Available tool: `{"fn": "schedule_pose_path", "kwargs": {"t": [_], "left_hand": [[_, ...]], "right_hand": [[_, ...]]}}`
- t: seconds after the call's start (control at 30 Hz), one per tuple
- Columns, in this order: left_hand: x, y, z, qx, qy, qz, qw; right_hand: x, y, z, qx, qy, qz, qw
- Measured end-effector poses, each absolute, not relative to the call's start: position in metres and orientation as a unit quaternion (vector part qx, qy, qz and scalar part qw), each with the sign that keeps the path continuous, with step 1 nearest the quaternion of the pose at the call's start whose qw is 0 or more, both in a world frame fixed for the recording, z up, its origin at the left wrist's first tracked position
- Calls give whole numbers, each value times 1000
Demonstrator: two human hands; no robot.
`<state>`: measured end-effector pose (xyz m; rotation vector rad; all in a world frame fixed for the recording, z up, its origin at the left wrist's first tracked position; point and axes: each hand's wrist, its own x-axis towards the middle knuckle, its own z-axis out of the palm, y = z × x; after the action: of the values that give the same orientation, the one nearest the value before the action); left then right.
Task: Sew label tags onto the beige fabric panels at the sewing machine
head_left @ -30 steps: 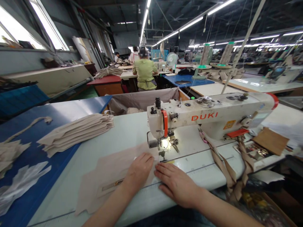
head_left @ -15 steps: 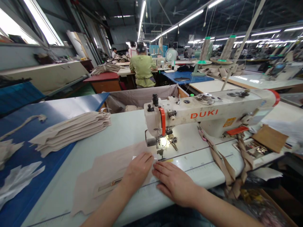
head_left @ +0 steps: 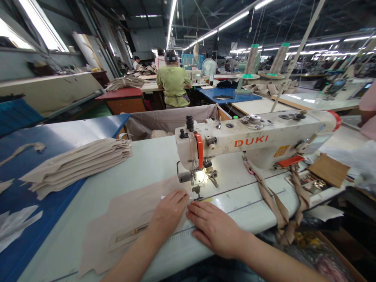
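Observation:
A thin beige fabric panel (head_left: 123, 207) lies flat on the pale sewing table, its right end by the presser foot of the white DUKI sewing machine (head_left: 249, 135). A zipper opening (head_left: 132, 232) is set in the panel, partly behind my left forearm. My left hand (head_left: 171, 209) lies on the fabric, fingers extended and fingertips near its right edge; its thumb is hidden. Close beside it, my right hand (head_left: 216, 227) rests palm down with fingers stretched, their tips at the fabric's edge. A small white piece shows by my left knuckles. The needle area (head_left: 199, 177) is lit.
Stacked beige fabric pieces (head_left: 82, 162) lie at the left, across the blue table (head_left: 67, 135). Beige strips (head_left: 272, 196) and tweezers hang over the table's right part, beside a parts tray (head_left: 314, 182). Behind the machine is a cloth-lined bin (head_left: 173, 117). A co-worker (head_left: 173, 84) sits beyond.
The view has shifted slightly, so the scene sits a little further left. My hands keep nearly the same place on the fabric. Someone's pink clothing has appeared at the right edge.

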<state>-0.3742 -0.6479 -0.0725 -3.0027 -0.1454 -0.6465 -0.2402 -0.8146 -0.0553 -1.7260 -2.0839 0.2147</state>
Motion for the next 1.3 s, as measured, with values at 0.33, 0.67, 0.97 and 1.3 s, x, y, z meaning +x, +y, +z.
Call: {"fn": "schedule_pose_path", "kwargs": {"t": [0.33,0.67,0.97,1.3], "left_hand": [[-374,-646,-77,-975,-47,-210,50],[-381,-655,-73,-978,-55,-196,40],[-382,-654,-72,-977,-77,-197,18],[-355,-642,-78,-978,-83,-189,24]], "right_hand": [[-222,-800,-45,-602,-758,78,238],[-210,-773,-45,-628,-758,-1,174],[-204,-770,-44,-617,-770,-15,162],[-182,-752,-47,-636,-755,-36,153]]}}
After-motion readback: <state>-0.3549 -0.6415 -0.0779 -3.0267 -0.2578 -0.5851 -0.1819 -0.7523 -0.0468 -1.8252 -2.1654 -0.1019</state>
